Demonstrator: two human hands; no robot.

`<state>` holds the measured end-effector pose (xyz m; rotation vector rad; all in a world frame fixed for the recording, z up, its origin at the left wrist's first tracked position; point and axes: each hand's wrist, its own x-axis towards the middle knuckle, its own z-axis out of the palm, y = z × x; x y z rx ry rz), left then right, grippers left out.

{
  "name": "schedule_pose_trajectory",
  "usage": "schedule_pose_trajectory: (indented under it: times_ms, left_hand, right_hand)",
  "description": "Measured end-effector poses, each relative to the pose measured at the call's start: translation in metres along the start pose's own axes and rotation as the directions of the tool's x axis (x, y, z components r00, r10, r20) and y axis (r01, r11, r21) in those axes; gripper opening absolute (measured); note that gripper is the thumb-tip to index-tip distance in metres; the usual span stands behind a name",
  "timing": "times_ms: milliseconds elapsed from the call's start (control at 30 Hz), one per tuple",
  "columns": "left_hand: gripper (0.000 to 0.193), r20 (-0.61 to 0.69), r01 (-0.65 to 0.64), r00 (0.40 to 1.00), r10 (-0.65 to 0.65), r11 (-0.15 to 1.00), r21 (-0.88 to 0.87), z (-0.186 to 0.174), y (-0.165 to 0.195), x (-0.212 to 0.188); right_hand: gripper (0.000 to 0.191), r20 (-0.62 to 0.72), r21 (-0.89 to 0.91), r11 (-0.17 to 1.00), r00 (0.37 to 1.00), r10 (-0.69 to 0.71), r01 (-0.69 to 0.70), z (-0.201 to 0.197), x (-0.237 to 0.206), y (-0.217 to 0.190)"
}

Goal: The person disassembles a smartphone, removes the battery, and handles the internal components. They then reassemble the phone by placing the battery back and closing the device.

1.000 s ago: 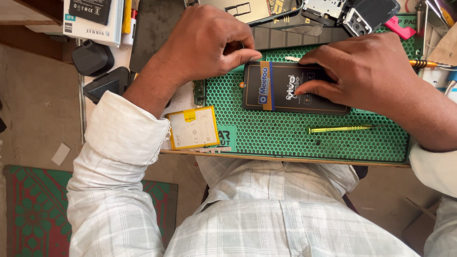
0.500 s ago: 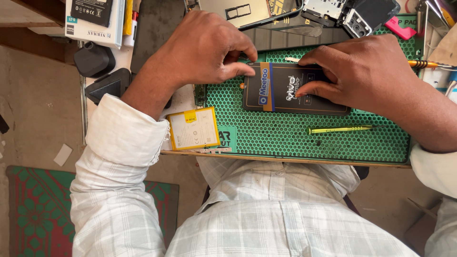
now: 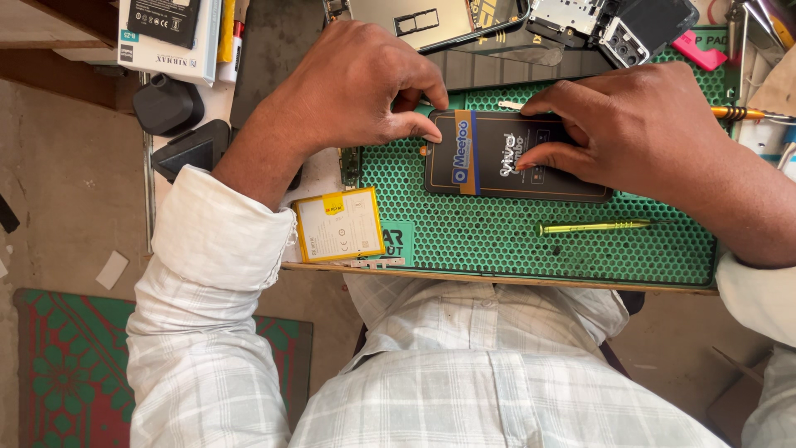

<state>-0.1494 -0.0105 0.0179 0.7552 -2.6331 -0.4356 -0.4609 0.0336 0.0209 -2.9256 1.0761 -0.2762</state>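
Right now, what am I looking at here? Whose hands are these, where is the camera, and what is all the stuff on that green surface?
The camera sits on a person's head, looking down at their own two bare hands. The left hand and right hand both press on a flat black battery pack lying on a green honeycomb mat. Neither hand lifts anything. Beside it lie a thin yellow-green screwdriver and, at the mat's left edge, a white battery with a yellow label. Opened phone parts lie beyond the mat.

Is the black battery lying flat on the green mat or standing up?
Flat. The black battery lies face up on the green mat, with the left hand and right hand pressing on it.
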Motion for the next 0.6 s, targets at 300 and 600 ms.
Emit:
schedule_pose_trajectory:
  times_ms: [300,600]
  left_hand:
    - [0.038,0.016,0.045,0.999,-0.045,0.999,-0.011,-0.0037,0.0013,0.0006]
    - [0.031,0.005,0.023,1.000,-0.023,1.000,-0.017,-0.0029,-0.0021,-0.0017]
  right_hand:
    - [0.058,0.005,0.005,1.000,1.000,0.006,-0.006,-0.0012,0.0023,-0.0004]
    - [0.059,0.022,0.025,1.000,1.000,0.019,-0.020,0.0017,0.0014,0.0017]
